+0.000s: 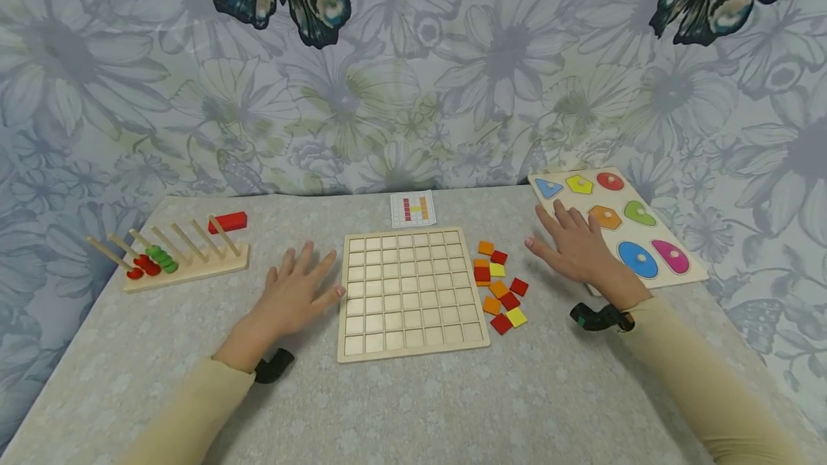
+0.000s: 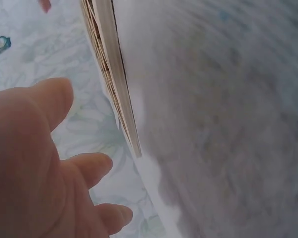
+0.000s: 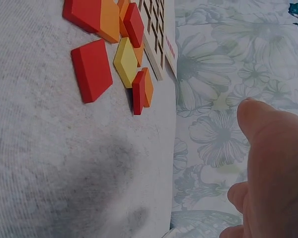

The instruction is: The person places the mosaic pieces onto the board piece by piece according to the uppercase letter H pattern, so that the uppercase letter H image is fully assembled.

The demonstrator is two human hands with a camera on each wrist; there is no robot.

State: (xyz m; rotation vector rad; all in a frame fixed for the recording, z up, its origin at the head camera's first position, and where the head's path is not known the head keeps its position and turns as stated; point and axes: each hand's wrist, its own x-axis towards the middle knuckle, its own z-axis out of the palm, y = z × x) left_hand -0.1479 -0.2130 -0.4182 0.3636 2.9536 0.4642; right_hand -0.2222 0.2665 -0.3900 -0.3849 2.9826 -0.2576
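Seemingly before any placing, left hand (image 1: 287,303) and right hand (image 1: 578,253) hover spread and empty either side of the grid board (image 1: 412,293), loose tiles (image 1: 498,289) just beside its right edge; next move likely calls for pinching one up.

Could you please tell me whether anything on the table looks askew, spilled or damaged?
Nothing looks spilled or damaged. Only the coloured tiles look untidy: they lie loosely scattered at odd angles to the right of the grid board, some overlapping.
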